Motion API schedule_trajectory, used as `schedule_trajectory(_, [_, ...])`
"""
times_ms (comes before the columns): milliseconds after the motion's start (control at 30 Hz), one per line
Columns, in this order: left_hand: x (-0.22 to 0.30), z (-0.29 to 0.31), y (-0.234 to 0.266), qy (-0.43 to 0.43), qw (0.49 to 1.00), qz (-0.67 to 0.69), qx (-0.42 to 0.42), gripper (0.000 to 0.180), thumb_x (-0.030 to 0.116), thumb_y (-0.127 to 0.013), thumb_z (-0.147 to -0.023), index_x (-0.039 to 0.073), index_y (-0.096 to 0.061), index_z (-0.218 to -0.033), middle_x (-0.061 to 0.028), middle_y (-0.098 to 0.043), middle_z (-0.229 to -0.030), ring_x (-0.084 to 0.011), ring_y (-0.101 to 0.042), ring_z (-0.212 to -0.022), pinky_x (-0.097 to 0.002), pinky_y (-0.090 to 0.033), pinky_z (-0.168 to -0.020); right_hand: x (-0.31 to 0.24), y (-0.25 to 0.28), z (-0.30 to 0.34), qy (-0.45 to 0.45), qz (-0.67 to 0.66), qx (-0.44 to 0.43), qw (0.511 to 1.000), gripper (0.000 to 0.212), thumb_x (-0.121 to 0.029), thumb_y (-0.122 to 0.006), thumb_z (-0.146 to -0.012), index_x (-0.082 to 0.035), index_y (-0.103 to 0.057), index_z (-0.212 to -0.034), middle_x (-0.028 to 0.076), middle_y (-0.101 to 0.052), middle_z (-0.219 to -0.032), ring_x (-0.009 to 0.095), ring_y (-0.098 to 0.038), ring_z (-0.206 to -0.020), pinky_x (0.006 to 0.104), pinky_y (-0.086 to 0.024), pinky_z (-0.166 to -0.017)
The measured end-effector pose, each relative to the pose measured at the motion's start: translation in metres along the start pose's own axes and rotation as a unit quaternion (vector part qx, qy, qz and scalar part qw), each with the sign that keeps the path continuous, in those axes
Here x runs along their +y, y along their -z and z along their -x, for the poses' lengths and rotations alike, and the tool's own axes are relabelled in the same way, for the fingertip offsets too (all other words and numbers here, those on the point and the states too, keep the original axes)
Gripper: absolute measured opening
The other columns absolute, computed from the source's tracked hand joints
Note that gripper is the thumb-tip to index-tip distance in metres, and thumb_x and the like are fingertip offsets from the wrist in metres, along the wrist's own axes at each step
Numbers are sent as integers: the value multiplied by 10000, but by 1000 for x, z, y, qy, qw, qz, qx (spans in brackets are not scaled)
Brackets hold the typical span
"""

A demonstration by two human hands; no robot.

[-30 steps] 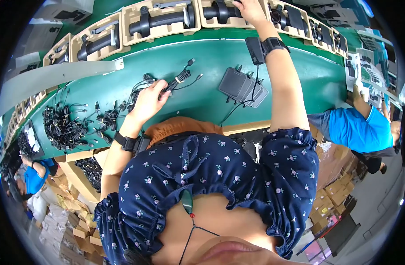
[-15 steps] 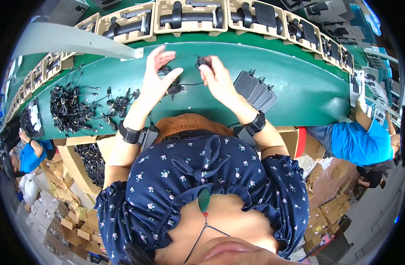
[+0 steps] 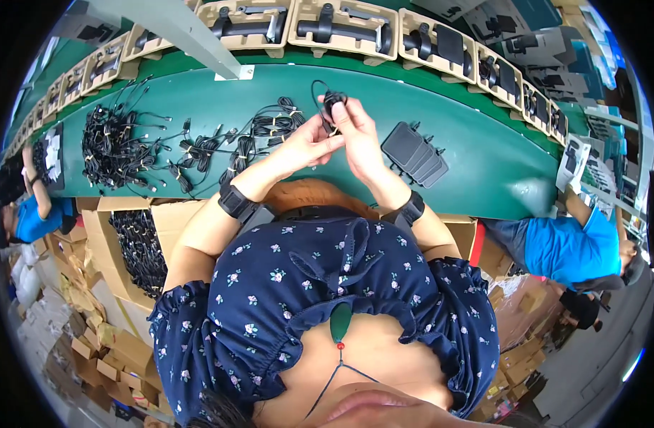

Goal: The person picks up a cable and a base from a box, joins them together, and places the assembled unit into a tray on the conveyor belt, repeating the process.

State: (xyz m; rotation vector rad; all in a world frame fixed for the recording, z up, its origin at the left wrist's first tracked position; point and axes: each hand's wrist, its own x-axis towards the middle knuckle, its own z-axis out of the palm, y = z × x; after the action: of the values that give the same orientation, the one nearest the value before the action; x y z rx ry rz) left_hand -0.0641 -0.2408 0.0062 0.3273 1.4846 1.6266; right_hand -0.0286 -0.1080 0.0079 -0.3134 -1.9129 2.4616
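Two hands (image 3: pixel 302 150) (image 3: pixel 363 143), one coiled black cable (image 3: pixel 334 100)

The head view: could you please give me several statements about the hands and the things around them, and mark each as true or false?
1. The right hand holds a coiled black cable. True.
2. The left hand is far from the right hand. False: the two hands are close together.
3. Dark flat panels lie on the green table, to the right of the hands. True.
4. The beige trays beyond the table are all empty. False: several visibly contain black parts.
5. A heap of black cables lies toward the table's left end. True.
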Motion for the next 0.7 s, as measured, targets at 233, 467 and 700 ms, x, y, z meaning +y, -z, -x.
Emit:
schedule_trajectory(233, [-31, 1, 26, 30, 995, -92, -29, 299, 327, -500, -880, 32, -547, -889, 46, -473, -656, -53, -400, -559, -216, -325, -486, -7, -1, -1, 315, 513, -9, 799, 550, -261, -596, -793, -75, -398, -1271, 91, -383, -1314, 262, -352, -1217, 439, -187, -1041])
schedule_trajectory(467, [-39, 26, 33, 115, 985, 34, -124, 254, 315, -421, -915, 88, -527, -875, 51, -396, -559, -31, -311, -437, -178, -230, -391, -3, 0, 15, 223, 604, -334, 688, 642, -347, -584, -746, -91, -367, -1293, 83, -540, -999, 225, -493, -981, 432, -298, -941])
schedule_trajectory(700, [-19, 31, 46, 89, 989, -60, -103, 335, 345, -401, -918, 45, -549, -934, -16, -557, -678, -67, -531, -608, -197, -412, -480, -7, 5, 9, 213, 568, -323, 726, 509, -237, -594, -767, -70, -432, -1220, 97, -572, -908, 272, -547, -865, 351, -423, -792])
